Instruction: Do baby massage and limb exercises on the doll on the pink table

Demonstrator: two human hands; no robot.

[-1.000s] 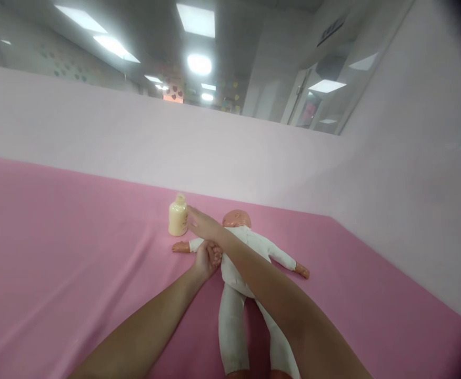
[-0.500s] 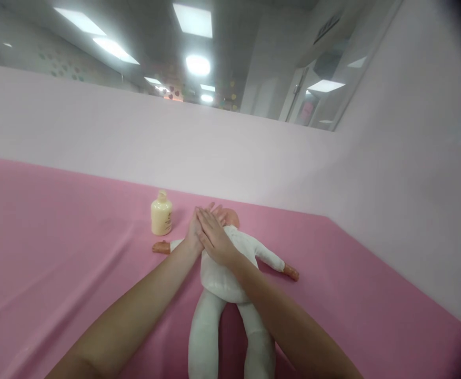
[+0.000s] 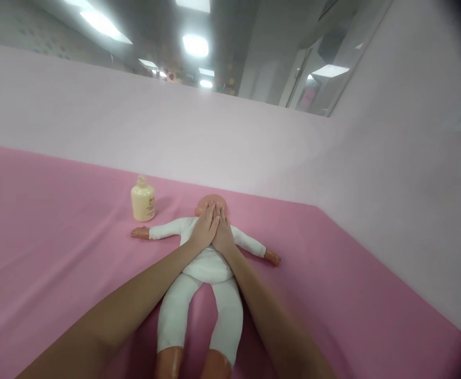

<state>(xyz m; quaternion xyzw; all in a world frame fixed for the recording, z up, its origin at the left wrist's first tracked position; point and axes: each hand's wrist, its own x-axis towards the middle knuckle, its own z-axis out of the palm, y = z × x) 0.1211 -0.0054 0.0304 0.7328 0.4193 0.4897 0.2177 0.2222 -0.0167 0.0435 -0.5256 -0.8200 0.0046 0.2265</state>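
Note:
A baby doll (image 3: 209,266) in a white suit lies on its back on the pink sheet, its arms spread to the sides and its head away from me. My left hand (image 3: 206,225) lies flat on the doll's chest, fingers stretched toward its head. Beside it, touching it, my right hand (image 3: 223,230) rests on the chest too, also with straight fingers. Neither hand grips anything. The fingertips cover the doll's chin and part of its face. Beyond the doll's outstretched arm on the left stands a cream pump bottle (image 3: 143,200).
The pink sheet (image 3: 49,221) has soft folds on the left. A pale wall (image 3: 167,131) rises behind it and another (image 3: 412,173) closes off the right. Above the back wall, a glass pane (image 3: 230,47) shows ceiling lights and a door.
My hands were pressed together, palms rubbing near the doll's upper chest; now they lie side by side on its chest. The view has shifted, so the doll and bottle appear farther left and higher.

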